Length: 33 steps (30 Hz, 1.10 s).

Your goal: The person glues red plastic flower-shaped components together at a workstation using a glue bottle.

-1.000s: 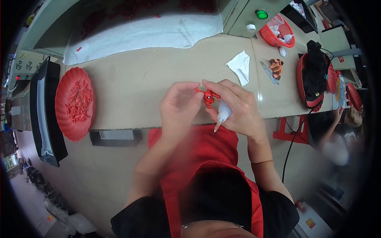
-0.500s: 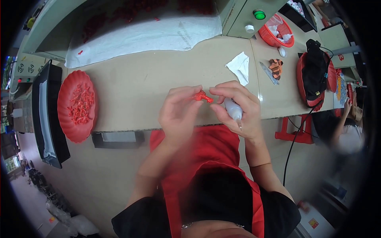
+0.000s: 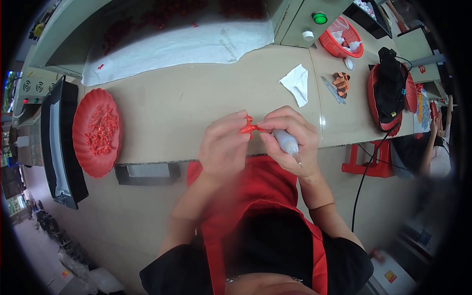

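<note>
Over the table's near edge, my left hand (image 3: 221,142) pinches a small glossy red figurine (image 3: 250,129) between thumb and fingers. My right hand (image 3: 297,140) is closed around a translucent white squeeze bottle (image 3: 285,141), its thin needle tip pointing down toward my wrist. With thumb and forefinger the same hand also touches the right end of the red figurine. Fingers hide part of the piece, so its exact shape is hard to tell. To the left, a red scalloped tray (image 3: 114,160) holds a heap of similar small red pieces.
A white cloth (image 3: 296,84), a metal blade (image 3: 334,91) and an orange-brown piece (image 3: 341,83) lie right of centre. Farther back stand a red basket (image 3: 361,35) and a grey cabinet (image 3: 307,22). Black trays (image 3: 78,182) flank the left. A co-worker's arm (image 3: 432,142) shows far right.
The red figurine has turned in my fingers. My right thumb and forefinger have moved left and closed onto its end; the bottle has shifted slightly with the hand.
</note>
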{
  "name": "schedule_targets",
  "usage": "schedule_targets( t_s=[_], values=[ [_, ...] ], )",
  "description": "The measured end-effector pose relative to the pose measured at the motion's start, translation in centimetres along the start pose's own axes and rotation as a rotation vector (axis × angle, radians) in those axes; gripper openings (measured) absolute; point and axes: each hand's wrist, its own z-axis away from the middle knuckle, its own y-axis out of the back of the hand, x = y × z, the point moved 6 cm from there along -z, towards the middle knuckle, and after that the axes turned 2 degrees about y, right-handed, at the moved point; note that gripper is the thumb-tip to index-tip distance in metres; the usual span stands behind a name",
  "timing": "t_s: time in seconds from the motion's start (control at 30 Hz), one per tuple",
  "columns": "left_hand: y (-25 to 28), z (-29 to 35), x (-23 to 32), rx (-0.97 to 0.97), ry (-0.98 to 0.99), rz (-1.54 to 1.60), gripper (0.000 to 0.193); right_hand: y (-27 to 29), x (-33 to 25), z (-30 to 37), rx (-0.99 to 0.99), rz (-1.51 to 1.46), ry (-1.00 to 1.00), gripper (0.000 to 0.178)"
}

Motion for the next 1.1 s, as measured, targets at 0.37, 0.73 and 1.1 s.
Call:
schedule_targets(
  t_s=[0.37,0.73,1.1],
  values=[
    [-0.4,-0.1,0.3,-0.118,-0.04,-0.03,0.036,0.4,0.1,0.1,0.077,0.058,-0.019,0.02],
    [-0.7,1.5,-4.2,-0.155,1.227,0.927,0.039,0.6,0.8,-0.1,0.063,0.032,-0.078,0.019],
    [-0.6,1.2,-4.3,-0.215,1.176,0.748,0.029,0.4,4.1,0.2,-0.105,-0.411,-0.577,0.007]
  ],
)
